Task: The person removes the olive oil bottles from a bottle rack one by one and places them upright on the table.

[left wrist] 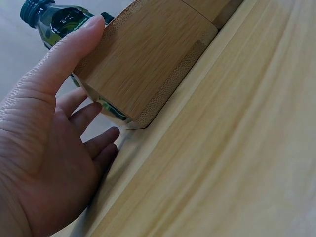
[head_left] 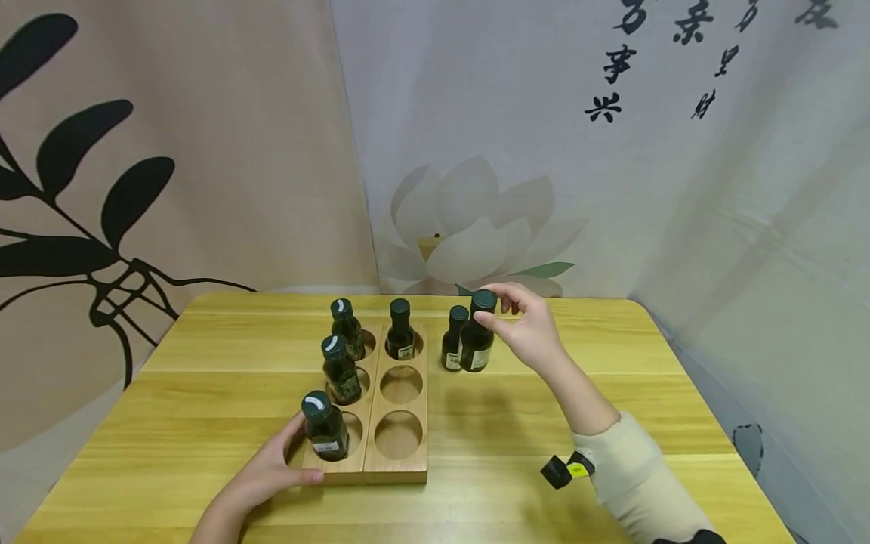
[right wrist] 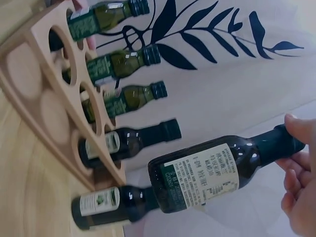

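My right hand [head_left: 526,325] pinches a dark glass bottle [head_left: 478,344] by its capped neck, holding it above the table. In the right wrist view this bottle [right wrist: 202,173] is tilted and shows a printed label. Just beside it, another dark bottle [head_left: 454,340] stands on the table. My left hand [head_left: 272,468] grips the near left corner of a two-column wooden bottle rack [head_left: 365,468], thumb on the front face. In its left column stand three green-capped bottles [head_left: 326,427]. A dark bottle [head_left: 401,332] sits in the right column's far hole; the two nearer holes hold nothing.
The rack stands on a wooden table [head_left: 544,423], left of the loose dark bottle. Behind the table hangs a printed cloth [head_left: 476,98] with a lotus, leaves and writing. A small black device [head_left: 557,472] is strapped at my right sleeve.
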Tool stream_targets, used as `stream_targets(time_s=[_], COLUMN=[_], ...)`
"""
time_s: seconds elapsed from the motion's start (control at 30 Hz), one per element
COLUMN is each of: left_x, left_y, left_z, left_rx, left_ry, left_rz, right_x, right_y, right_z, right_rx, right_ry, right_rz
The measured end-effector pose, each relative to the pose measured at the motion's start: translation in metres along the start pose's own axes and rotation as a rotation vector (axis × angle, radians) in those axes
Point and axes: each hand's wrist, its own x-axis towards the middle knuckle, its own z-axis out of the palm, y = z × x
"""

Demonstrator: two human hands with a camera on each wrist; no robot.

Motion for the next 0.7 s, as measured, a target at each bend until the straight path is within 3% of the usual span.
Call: stream_targets(time_s=[0.47, 0.7], left_x=[0.000, 0.000], left_y=[0.000, 0.000], left_z=[-0.001, -0.001], left_rx=[0.002, 0.001], left_ry=[0.003, 0.000], left_rz=[0.002, 0.010], right_x=[0.012, 0.015], right_y=[0.025, 0.044], right_z=[-0.014, -0.015], right_rx=[-0.106, -0.083], right_ry=[0.034, 0.036], right_rz=[0.021, 0.039])
